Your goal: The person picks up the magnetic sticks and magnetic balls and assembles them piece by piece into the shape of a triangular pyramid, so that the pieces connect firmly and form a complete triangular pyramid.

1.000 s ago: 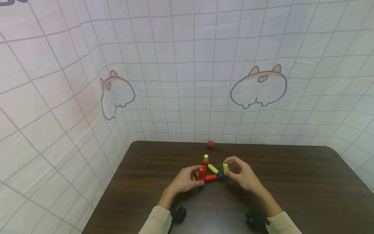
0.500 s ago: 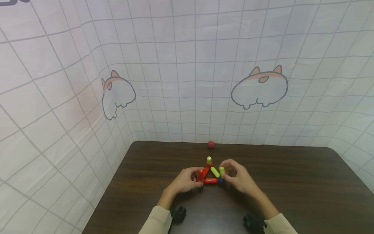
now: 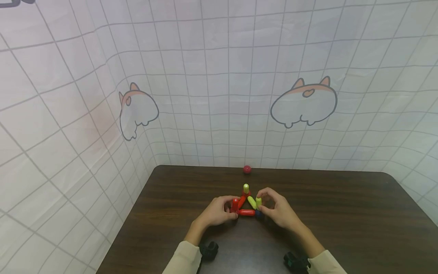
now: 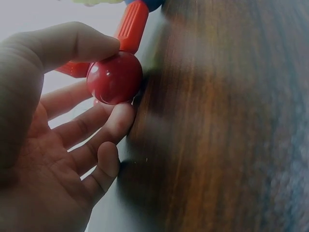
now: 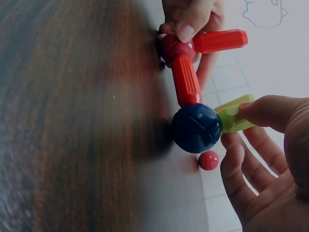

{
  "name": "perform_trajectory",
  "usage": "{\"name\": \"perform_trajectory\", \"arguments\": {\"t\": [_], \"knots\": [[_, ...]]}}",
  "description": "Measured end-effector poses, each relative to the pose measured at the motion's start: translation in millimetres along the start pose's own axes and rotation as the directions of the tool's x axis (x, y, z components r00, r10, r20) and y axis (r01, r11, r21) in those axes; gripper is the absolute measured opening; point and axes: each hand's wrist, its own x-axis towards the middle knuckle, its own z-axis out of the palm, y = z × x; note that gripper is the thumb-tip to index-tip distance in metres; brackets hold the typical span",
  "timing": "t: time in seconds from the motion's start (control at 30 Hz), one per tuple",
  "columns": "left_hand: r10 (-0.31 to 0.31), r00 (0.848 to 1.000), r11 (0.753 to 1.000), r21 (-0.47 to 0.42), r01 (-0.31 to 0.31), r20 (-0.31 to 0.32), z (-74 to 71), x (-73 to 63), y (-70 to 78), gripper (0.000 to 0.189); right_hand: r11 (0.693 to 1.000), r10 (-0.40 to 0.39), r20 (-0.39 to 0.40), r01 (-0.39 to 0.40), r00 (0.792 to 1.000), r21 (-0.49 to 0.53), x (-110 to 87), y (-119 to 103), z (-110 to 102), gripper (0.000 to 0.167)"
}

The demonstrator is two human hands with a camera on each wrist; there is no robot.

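A triangle of toy building rods and balls lies on the table. My left hand (image 3: 217, 211) grips its near-left red ball (image 4: 115, 78) between thumb and fingers; an upright red rod (image 3: 235, 204) rises from that ball. Along the front, a red rod (image 3: 247, 212) joins it to a blue ball (image 5: 197, 128). With thumb and fingertips my right hand (image 3: 282, 209) pinches a yellow-green rod (image 5: 231, 120), upright with its lower end against the blue ball. At the back corner another yellow-green rod (image 3: 246, 188) stands on a red ball. A slanting yellow-green rod (image 3: 251, 202) forms the right side.
A loose red ball (image 3: 247, 169) sits at the back edge of the dark wooden table (image 3: 342, 213). Behind it hangs a white gridded cloth (image 3: 219, 95) with cartoon animal prints. A black wrist device (image 3: 209, 251) is at the left cuff.
My right hand has moved left and slightly down, bringing its yellow-green rod from beside the blue ball to on top of it. The triangle's back corner has shifted slightly right; my left hand stays put.
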Motion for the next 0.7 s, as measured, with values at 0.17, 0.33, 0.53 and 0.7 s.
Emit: {"name": "perform_trajectory", "arguments": {"t": [0.17,0.33,0.53,0.7], "knots": [[-0.002,1.0,1.0,-0.003,0.002,-0.007,0.7,-0.3,-0.5,0.051,1.0,0.0,-0.005,0.0,1.0,-0.018,0.1,1.1,1.0,0.035],[-0.004,1.0,1.0,-0.011,0.004,-0.01,0.9,0.2,-1.4,0.05,0.999,0.0,0.008,0.0,1.0,-0.048,-0.2,1.3,0.8,0.034],[-0.002,1.0,1.0,-0.015,0.002,-0.012,0.1,0.2,-1.0,0.049,0.997,-0.025,0.021,0.026,0.999,-0.075,0.1,2.1,-0.9,0.033],[0.0,1.0,1.0,-0.016,0.0,-0.009,-0.4,-0.4,-1.0,0.048,0.995,-0.041,0.024,0.043,0.999,-0.09,-0.1,1.9,-0.7,0.034]]}}
